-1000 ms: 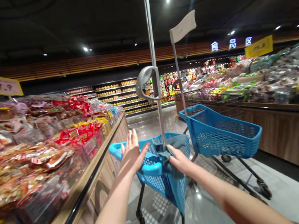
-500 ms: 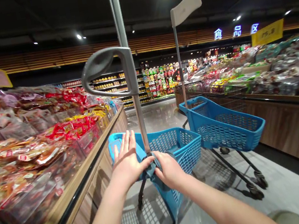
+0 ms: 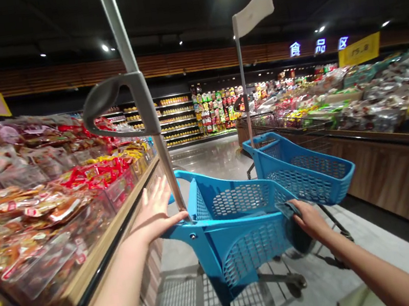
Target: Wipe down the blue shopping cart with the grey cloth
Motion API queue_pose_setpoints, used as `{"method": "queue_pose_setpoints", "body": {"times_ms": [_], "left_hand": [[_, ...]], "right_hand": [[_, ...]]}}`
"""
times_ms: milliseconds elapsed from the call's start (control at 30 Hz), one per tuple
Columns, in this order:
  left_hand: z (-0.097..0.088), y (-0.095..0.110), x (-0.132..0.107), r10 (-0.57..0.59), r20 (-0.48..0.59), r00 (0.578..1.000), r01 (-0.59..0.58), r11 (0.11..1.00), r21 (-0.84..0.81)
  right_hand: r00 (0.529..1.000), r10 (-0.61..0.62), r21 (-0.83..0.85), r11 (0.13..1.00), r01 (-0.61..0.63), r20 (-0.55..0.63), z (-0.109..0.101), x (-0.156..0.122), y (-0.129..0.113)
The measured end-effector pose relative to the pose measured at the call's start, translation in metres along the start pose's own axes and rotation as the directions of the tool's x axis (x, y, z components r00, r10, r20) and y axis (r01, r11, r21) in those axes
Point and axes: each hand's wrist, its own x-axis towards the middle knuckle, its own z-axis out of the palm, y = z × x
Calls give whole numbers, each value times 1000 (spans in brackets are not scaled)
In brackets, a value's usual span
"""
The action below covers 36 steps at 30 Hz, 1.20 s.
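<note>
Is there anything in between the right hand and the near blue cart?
Yes, a dark cloth. The right hand holds it at the rim of the near blue cart, at the end away from the pole.

A blue plastic shopping cart with a perforated basket (image 3: 219,246) stands upright on the grey floor (image 3: 383,249), a grey metal pole (image 3: 125,46) with a looped handle (image 3: 146,102) rising from its left end; a crumpled dark blue-grey cloth (image 3: 298,234) hangs at its right end.
</note>
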Motion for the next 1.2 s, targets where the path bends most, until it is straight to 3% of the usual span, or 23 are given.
{"method": "queue_pose_setpoints", "body": {"times_ms": [100, 167, 233, 333, 467, 600, 733, 800, 900, 1033, 1100, 1200], "left_hand": [[-5, 22, -10, -41, -224, 974, 28, 998, -58], [-8, 43, -21, -89, -408, 908, 45, 992, -117], [-7, 68, -28, -17, -449, 893, -39, 993, -115], [7, 104, -21, 300, -207, 931, -307, 952, -2], [42, 129, 5, 205, 17, 979, -205, 979, 19], [61, 126, 15, 97, 160, 982, -100, 995, 10], [58, 117, 13, 114, 210, 971, -111, 993, -28], [55, 113, 13, 115, 228, 967, -109, 993, -38], [54, 106, 16, 122, 263, 957, -119, 992, -29], [56, 93, 18, 148, 288, 946, -160, 987, 19], [58, 83, 18, 172, 280, 945, -186, 982, 24], [60, 64, 15, 205, 251, 946, -214, 977, 10]], "right_hand": [[993, 100, -27, 994, -102, -64, 1, -8, 7], [989, 111, -37, 993, -115, -98, 4, -11, 6], [988, 103, -39, 993, -108, -114, 4, -12, 5], [987, 111, -43, 992, -116, -113, -1, -14, 1], [986, 122, -51, 990, -128, -114, -6, -16, -4], [983, 139, -72, 986, -148, -121, -7, -17, -10], [968, 230, -126, 962, -242, -105, -10, -8, -37], [978, 203, -135, 969, -208, -54, -8, 2, -69], [999, 24, -80, 997, -21, 38, 3, 24, -136], [990, -113, -54, 992, 118, 82, 24, 52, -213], [981, -160, -56, 984, 167, 108, 29, 59, -221], [965, -202, -78, 973, 218, 166, 22, 50, -188]]}}
